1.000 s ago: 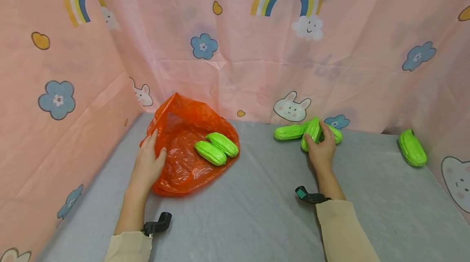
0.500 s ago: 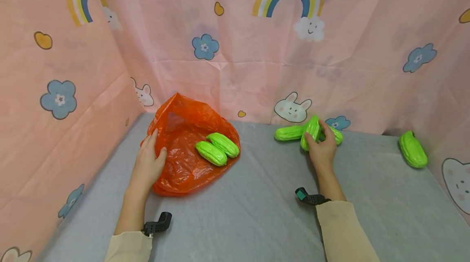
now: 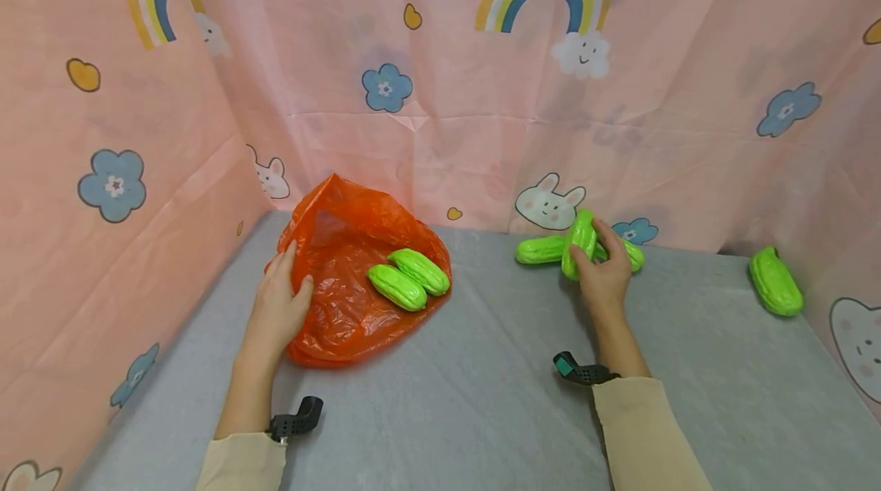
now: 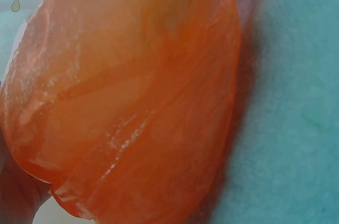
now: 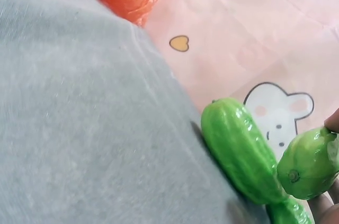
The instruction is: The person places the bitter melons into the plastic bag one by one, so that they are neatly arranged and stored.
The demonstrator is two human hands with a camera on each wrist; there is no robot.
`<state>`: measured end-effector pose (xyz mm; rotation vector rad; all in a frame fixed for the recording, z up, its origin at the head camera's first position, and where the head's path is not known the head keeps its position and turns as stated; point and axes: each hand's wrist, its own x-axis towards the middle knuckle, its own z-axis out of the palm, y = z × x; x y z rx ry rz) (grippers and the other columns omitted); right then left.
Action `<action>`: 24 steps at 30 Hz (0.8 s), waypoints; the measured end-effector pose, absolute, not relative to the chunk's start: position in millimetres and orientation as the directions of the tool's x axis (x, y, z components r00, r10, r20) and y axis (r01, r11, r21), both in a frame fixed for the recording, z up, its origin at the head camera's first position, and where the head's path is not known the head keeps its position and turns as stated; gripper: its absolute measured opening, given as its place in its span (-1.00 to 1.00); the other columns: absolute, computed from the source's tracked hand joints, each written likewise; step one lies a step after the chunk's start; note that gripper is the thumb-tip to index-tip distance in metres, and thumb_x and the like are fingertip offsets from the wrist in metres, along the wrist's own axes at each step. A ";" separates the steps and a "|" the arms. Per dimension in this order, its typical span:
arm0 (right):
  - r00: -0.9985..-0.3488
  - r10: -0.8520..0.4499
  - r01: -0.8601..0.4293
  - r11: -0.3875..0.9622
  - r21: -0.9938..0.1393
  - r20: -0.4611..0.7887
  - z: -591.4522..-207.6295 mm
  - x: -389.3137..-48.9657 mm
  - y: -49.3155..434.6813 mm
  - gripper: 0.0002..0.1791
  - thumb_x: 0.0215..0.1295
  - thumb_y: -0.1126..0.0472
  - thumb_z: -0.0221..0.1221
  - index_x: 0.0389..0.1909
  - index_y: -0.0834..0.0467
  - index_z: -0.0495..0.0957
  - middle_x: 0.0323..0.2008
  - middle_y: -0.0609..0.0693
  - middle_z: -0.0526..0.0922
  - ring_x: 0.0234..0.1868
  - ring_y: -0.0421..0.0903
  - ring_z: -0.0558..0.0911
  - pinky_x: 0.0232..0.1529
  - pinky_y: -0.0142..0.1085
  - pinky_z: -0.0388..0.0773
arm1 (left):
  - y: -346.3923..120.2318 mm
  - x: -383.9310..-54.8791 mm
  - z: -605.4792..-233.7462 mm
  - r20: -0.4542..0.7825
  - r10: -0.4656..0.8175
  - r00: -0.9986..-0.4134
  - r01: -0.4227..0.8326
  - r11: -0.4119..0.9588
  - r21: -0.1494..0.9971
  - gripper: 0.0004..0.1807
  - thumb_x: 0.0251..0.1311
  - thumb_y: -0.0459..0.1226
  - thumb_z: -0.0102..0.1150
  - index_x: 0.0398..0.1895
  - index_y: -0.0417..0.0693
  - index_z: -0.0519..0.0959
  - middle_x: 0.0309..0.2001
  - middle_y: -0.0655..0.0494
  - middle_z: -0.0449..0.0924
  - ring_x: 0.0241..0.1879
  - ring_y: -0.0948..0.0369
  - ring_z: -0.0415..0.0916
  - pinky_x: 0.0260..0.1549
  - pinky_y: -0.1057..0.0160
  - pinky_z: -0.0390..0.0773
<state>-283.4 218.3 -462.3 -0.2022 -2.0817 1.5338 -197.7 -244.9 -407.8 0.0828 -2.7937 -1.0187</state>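
Observation:
An orange plastic bag [image 3: 337,315] lies with its mouth spread toward me, two green bitter melons [image 3: 397,287] inside its right part. My left hand [image 3: 278,304] holds its left edge, thumb apart from the fingers; in the left wrist view the bag [image 4: 143,97] hides most of that hand. My right hand [image 3: 606,277] grips another bitter melon [image 3: 579,245] between thumb and fingers, standing nearly upright in the head view. Behind it more bitter melon [image 3: 540,250] shows to either side. The right wrist view has the held one [image 5: 307,166] beside a lying one [image 5: 238,150].
One more bitter melon [image 3: 775,282] lies at the far right, close to the side cloth. A grey surface [image 3: 440,399] stretches between the hands. Pink printed cloth [image 3: 454,124] rises at the back and both sides.
My right hand has raised the gripped bitter melon slightly and tipped it more upright. The left hand and the bag stay where they were.

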 end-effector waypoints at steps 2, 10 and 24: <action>-0.842 0.423 -0.199 0.333 -0.922 0.335 -459.8 -283.6 217.3 -0.36 0.27 0.36 0.26 0.40 0.15 0.44 0.43 0.06 0.43 0.40 0.05 0.45 0.17 -0.16 0.56 | -244.4 -197.8 -407.2 0.135 -0.107 -0.985 0.005 0.765 0.644 -0.25 0.48 -0.25 -0.08 0.64 -0.15 -0.08 0.56 -0.35 0.02 0.54 -0.30 0.03 0.46 -0.36 0.10; -0.855 0.417 -0.237 0.215 -0.947 0.309 -449.6 -283.6 206.6 -0.37 0.24 0.42 0.22 0.38 0.17 0.47 0.39 0.11 0.47 0.30 -0.04 0.49 -0.11 -0.58 0.44 | -243.6 -196.7 -406.3 0.118 -0.110 -0.987 -0.009 0.767 0.641 -0.24 0.49 -0.23 -0.09 0.64 -0.14 -0.10 0.57 -0.35 0.00 0.54 -0.31 0.01 0.46 -0.37 0.09; -0.931 0.358 -0.229 -0.411 -0.882 0.075 -439.0 -283.9 181.3 -0.43 0.38 0.48 0.03 0.42 0.31 0.36 0.37 0.00 0.41 0.26 -0.16 0.46 0.06 -0.53 0.58 | -243.2 -196.4 -405.5 0.122 -0.093 -0.988 0.007 0.765 0.643 -0.24 0.48 -0.24 -0.09 0.64 -0.17 -0.11 0.57 -0.36 0.01 0.54 -0.31 -0.01 0.46 -0.37 0.08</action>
